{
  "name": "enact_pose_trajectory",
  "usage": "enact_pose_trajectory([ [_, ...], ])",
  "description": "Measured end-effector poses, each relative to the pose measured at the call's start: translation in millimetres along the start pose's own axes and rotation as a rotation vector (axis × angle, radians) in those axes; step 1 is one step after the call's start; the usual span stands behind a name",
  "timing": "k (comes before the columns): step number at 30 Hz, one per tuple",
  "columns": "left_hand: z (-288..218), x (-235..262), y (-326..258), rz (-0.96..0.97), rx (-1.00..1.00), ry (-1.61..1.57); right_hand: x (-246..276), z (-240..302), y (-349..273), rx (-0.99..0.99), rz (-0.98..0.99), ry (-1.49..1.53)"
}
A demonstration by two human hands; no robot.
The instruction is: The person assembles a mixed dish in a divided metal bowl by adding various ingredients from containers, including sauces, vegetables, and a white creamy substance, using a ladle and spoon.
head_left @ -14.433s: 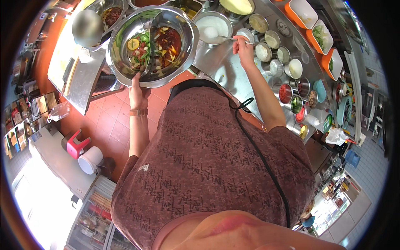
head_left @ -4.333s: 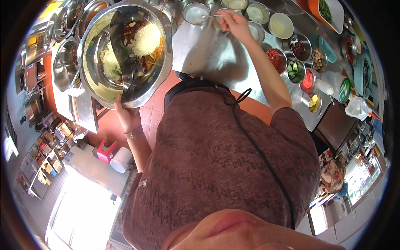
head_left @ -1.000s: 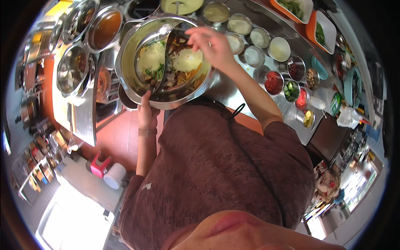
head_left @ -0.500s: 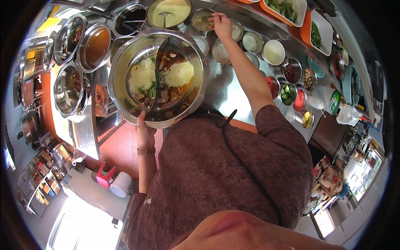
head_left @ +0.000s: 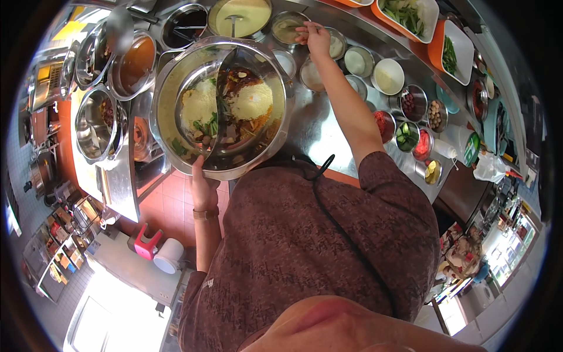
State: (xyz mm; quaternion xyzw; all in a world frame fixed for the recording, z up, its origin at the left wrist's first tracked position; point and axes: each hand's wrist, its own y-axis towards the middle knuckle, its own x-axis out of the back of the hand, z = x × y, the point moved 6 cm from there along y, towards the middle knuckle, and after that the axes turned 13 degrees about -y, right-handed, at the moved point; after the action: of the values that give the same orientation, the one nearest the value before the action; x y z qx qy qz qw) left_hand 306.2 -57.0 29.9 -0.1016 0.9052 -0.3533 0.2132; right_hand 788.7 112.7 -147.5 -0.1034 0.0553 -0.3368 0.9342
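Observation:
My left hand [head_left: 203, 186] is closed on the near rim of a big steel divided pot [head_left: 161, 154], thumb over the edge. A curved wall splits the pot. Its left half holds pale powder [head_left: 202, 104] and green pieces [head_left: 206, 127]; its right half holds pale powder [head_left: 249, 101] over dark red and orange seasoning. My right hand [head_left: 316, 40] reaches over the far counter, fingers pinched at a small steel bowl [head_left: 287, 28] of pale contents. They hold what looks like a thin spoon handle, mostly hidden by the fingers.
Several seasoning bowls [head_left: 359, 61] line the counter right of the pot. Behind it sit a pot of yellowish liquid [head_left: 249, 17] and one of dark liquid [head_left: 183, 28]. Orange-and-white trays of greens [head_left: 460, 41] stand far right. Steel pots [head_left: 132, 70] crowd the left.
A blurred, grey round shape has appeared above the pots at the upper left. My right hand stays at the same bowl, fingers slightly shifted. My left hand keeps hold of the pot.

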Motion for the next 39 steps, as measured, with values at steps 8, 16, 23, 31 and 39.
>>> enact_pose_trajectory([
  [8, -1, 11, 1, 0.015, 0.033, 0.009, 24, 9, -22, -0.01, -0.02, 0.119],
  [16, 0, 12, 5, 0.032, -0.005, 0.027, 39, 21, -33, -0.007, -0.018, 0.143],
  [23, 1, 15, 2, 0.088, 0.025, 0.025, 47, 10, -37, -0.04, -0.01, 0.202],
  [31, 2, 14, -7, 0.042, 0.027, 0.09, 50, -2, -43, -0.07, -0.002, 0.275],
  [39, 1, 10, -4, 0.153, 0.01, 0.085, 49, 26, -54, -0.003, 0.042, 0.332],
])
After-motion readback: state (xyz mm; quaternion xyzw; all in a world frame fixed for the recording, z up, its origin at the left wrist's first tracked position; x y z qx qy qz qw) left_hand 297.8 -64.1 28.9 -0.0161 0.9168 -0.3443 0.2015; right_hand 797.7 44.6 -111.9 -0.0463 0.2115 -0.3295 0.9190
